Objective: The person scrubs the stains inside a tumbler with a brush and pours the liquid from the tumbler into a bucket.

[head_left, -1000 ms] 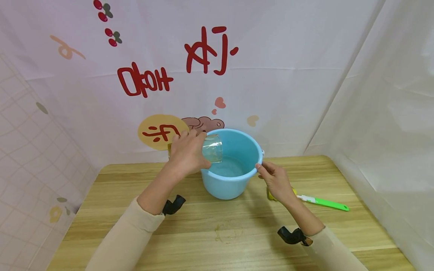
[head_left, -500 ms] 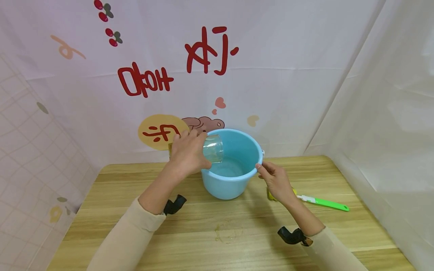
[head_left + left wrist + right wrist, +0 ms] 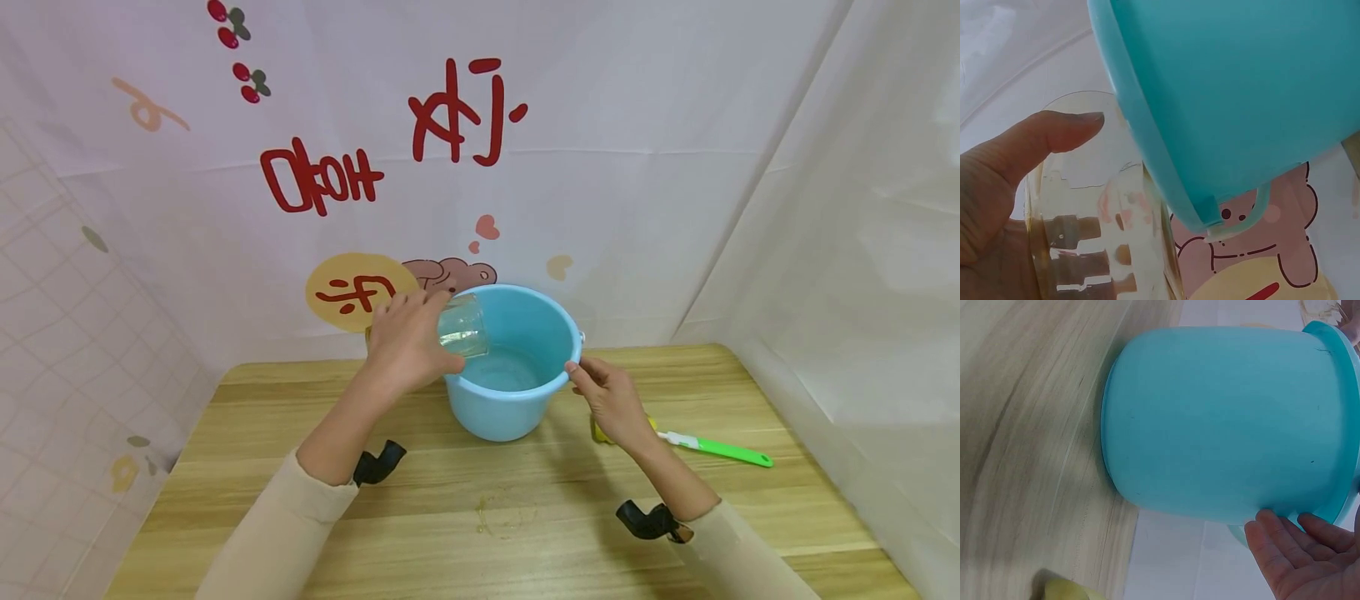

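My left hand (image 3: 408, 337) grips a clear drinking glass (image 3: 465, 327) that is tipped on its side. Its mouth end reaches over the left rim of a light blue bucket (image 3: 501, 417). In the left wrist view the thumb lies along the near side of the glass (image 3: 1085, 153), and the other fingers show through its wall. My right hand (image 3: 609, 398) pinches the bucket's right rim, thumb on top. Below that rim, in the right wrist view, the right hand's fingers (image 3: 1294, 547) are against the bucket's outer wall (image 3: 1222, 425). The bucket stands upright, with what looks like some liquid at its bottom.
A brush with a green-and-white handle (image 3: 723, 452) and a yellow sponge head (image 3: 600, 433) lies right of the bucket, partly behind my right hand. Wet marks (image 3: 502, 512) show on the wooden table (image 3: 420, 542). A printed white cloth (image 3: 637, 208) hangs behind.
The left hand and glass have shifted slightly left, with the glass at a slightly different tilt. The right hand and bucket look the same.
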Motion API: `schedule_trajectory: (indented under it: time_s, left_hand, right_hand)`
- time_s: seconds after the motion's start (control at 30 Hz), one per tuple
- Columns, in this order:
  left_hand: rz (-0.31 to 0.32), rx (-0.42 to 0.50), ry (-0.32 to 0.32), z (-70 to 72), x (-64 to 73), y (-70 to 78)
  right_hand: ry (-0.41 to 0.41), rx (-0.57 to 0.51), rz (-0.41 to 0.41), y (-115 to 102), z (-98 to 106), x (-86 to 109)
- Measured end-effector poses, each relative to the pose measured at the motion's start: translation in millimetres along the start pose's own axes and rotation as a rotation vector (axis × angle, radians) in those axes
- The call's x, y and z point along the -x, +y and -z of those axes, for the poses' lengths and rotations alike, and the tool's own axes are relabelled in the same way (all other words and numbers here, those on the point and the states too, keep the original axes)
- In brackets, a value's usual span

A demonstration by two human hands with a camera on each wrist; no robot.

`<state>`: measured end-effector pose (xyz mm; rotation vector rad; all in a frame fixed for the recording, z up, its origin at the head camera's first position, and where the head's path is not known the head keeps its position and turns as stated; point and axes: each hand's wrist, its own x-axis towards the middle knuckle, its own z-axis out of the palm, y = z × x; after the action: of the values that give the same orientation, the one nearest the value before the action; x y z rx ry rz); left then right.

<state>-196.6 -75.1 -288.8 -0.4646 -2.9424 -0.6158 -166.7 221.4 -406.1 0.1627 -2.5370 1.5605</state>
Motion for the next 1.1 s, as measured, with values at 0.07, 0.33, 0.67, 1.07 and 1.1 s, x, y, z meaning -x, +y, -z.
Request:
schedule_trajectory:
  time_s: [0.07, 0.33, 0.67, 1.07, 1.1]
  left_hand:
    - [0.009, 0.015, 0.007, -1.4, 0.9, -0.9]
    - [0.044, 0.091, 0.052, -8.0, 4.5, -6.7]
    - [0.038, 0.148, 0.105, -11.3, 12.4, -12.6]
    - [0.041, 0.153, 0.166, -17.9, 22.6, -19.3]
    - [0.045, 0.156, 0.170, -18.7, 23.2, -19.7]
  right_hand:
    - [-0.001, 0.003, 0.000, 0, 0, -0.2]
    - [0.003, 0.013, -0.003, 1, 1, -0.2]
    - [0.000, 0.013, -0.002, 1, 1, -1.0]
    - [-0.006, 0.013, -0.002, -1, 0, -0.4]
    - [-0.008, 0.011, -0.004, -1, 0, -0.3]
